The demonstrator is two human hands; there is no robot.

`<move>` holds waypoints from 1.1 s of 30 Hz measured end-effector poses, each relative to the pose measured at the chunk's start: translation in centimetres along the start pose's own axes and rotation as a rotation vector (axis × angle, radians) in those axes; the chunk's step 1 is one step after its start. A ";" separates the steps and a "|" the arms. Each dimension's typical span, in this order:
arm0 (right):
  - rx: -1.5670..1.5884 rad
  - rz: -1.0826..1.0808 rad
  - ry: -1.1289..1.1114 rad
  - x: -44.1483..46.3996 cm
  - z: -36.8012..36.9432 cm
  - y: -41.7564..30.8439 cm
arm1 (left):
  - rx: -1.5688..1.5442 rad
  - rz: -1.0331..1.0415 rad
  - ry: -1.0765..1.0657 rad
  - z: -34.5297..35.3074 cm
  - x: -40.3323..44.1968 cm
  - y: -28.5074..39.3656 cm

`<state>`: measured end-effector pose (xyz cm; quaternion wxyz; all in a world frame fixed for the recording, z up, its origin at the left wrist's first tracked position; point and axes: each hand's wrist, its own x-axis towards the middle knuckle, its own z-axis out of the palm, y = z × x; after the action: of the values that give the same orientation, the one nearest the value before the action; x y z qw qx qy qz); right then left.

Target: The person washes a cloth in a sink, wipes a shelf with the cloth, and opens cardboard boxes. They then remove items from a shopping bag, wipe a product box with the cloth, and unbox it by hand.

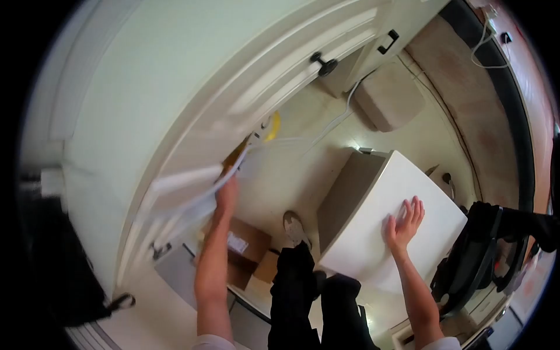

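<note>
My right hand (405, 225) lies on the white top of a small cabinet (356, 248), fingers spread and holding nothing. My left hand (227, 192) reaches forward to the front of the pale cupboard unit (192, 131). Its fingers are blurred and partly hidden, so I cannot tell whether they grip anything. Just beyond them is a brown object (236, 154), its kind unclear. A white cable (219, 185) runs past this hand. Farther along lie a white piece that looks like a power strip (256, 137) and a yellow ring-shaped thing (274, 126).
Brown cardboard boxes (248, 239) stand below my left arm. A beige padded stool (392, 96) stands at the far side. A black bag or chair (478, 256) is right of the white cabinet. Cables cross the floor. Black knobs (324, 64) stick out from the cupboard.
</note>
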<state>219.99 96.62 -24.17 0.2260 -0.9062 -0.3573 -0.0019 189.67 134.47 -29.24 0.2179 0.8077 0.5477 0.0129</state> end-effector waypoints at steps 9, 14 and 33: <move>-0.013 -0.098 0.029 -0.2 0.3 0.7 | 0.185 0.026 -0.040 0.9 -24.2 1.7; 0.108 -0.045 -0.145 -2.9 -2.5 -3.3 | 0.155 0.033 0.046 -0.3 -35.1 3.2; 0.366 0.144 -1.072 -23.1 -5.1 -21.6 | -0.276 -0.198 -0.097 -11.6 -55.0 6.6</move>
<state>189.60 93.45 -14.55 0.1660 -0.7487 -0.3540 0.5352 170.46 87.38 -4.29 0.3531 0.7120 0.6063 0.0275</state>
